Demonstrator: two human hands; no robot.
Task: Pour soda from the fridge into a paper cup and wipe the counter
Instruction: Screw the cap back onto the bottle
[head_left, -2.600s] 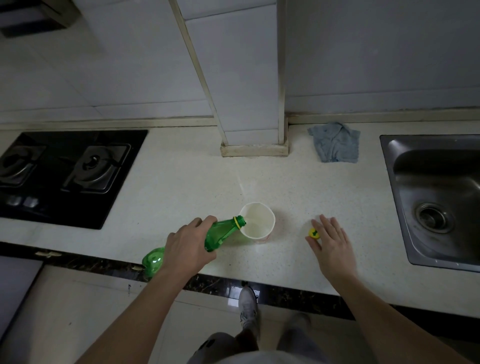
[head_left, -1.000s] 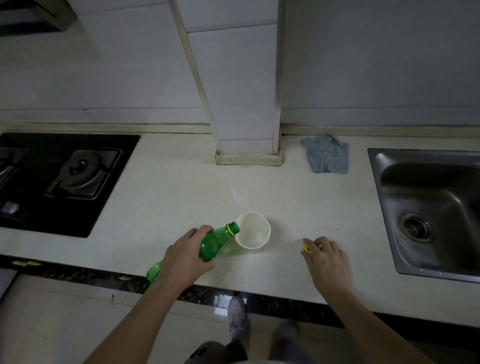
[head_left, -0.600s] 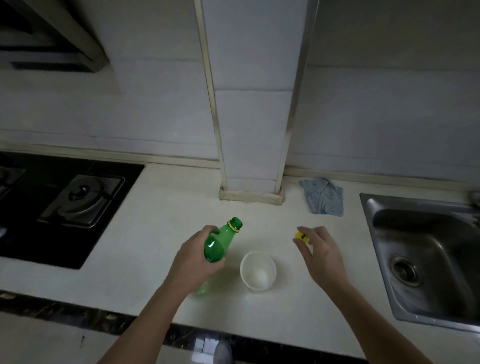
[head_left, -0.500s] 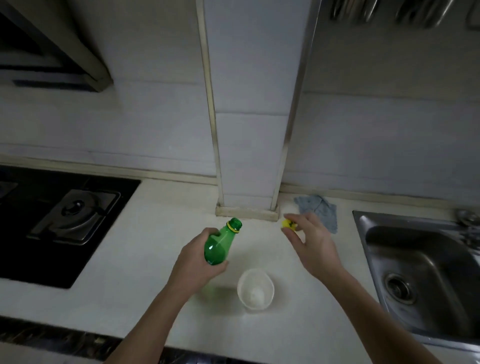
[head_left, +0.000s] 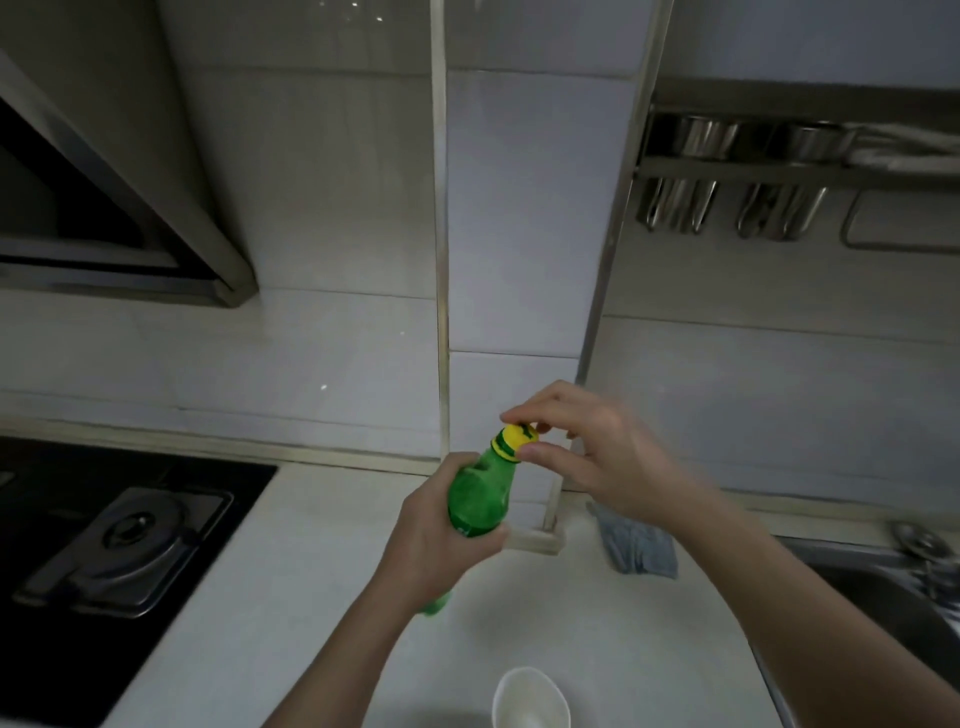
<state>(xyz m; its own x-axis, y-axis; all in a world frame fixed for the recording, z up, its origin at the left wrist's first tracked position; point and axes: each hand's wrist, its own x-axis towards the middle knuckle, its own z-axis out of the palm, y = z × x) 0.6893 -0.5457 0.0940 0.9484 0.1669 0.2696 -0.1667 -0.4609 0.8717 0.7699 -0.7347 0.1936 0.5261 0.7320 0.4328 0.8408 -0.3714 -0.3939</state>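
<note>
My left hand (head_left: 434, 540) grips a green soda bottle (head_left: 480, 493) around its middle and holds it upright above the counter (head_left: 291, 587). My right hand (head_left: 597, 452) pinches the yellow cap (head_left: 516, 439), which sits on the bottle's neck. A white paper cup (head_left: 530, 699) stands on the counter at the bottom edge of the view, below both hands. A grey cloth (head_left: 641, 545) lies crumpled on the counter beside the pillar base, partly hidden by my right forearm.
A black gas hob (head_left: 109, 540) fills the left of the counter. A steel sink (head_left: 893, 597) lies at the right. A tiled pillar (head_left: 519, 260) rises behind the bottle. A wall rack with steel utensil holders (head_left: 737, 176) hangs upper right; a range hood (head_left: 104, 208) upper left.
The bottle was tipped into the cup, then raised upright. My right hand picked the yellow cap off the counter and brought it onto the bottle's neck. The view tilted upward.
</note>
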